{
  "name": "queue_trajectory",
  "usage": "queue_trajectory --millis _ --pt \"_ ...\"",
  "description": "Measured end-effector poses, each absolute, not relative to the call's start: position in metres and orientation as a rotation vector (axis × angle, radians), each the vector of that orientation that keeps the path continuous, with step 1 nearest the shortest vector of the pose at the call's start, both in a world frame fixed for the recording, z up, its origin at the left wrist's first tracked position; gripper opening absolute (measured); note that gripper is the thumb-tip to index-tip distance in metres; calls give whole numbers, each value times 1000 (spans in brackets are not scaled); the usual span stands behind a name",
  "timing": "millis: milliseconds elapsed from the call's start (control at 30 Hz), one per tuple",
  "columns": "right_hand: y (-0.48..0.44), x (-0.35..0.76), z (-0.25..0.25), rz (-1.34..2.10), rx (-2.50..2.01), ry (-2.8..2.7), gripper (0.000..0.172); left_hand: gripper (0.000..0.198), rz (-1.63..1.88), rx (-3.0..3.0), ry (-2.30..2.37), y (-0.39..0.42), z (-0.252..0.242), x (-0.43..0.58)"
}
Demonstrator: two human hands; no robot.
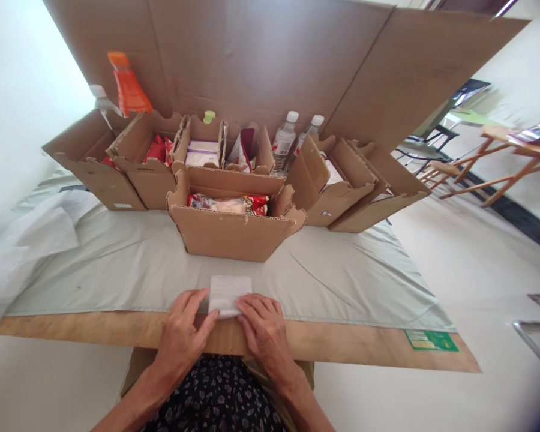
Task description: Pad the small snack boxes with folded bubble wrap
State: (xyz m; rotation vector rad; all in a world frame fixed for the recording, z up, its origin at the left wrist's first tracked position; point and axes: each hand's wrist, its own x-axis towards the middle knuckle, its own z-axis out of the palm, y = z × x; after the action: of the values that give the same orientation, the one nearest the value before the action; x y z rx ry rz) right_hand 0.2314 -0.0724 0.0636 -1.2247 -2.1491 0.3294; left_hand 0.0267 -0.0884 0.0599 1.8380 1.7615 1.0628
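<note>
A small white folded square (230, 294), soft and sheet-like, lies flat by the table's front edge; I cannot make out its material. My left hand (183, 330) is at its lower left corner, the thumb on the corner and the forefinger along the left edge. On the lower right corner, my right hand (265, 329) presses its curled fingers on top, with the thumb lower down by the near edge. Just beyond the square stands an open cardboard box (227, 237) with red-and-clear snack packets (229, 205) inside.
Behind stands a row of open cardboard boxes (155, 186) against a tall cardboard panel (270, 54). Clear bottles (284, 141) and an orange bottle (130, 87) rise from the row. Crumpled white wrapping (31, 252) covers the left side. A green card (432, 341) lies at front right.
</note>
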Motion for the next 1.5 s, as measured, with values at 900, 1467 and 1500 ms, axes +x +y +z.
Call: queue_trajectory --millis 900,1467,1500 --pt "-49 308 172 639 -1215 -2104 14 50 1236 2180 1194 -55 119 36" --pt "123 249 254 48 -1034 -2932 20 27 1529 2411 1585 13 154 19" --pt "126 246 243 -32 -1026 -2999 21 26 1525 2414 1581 14 154 18"
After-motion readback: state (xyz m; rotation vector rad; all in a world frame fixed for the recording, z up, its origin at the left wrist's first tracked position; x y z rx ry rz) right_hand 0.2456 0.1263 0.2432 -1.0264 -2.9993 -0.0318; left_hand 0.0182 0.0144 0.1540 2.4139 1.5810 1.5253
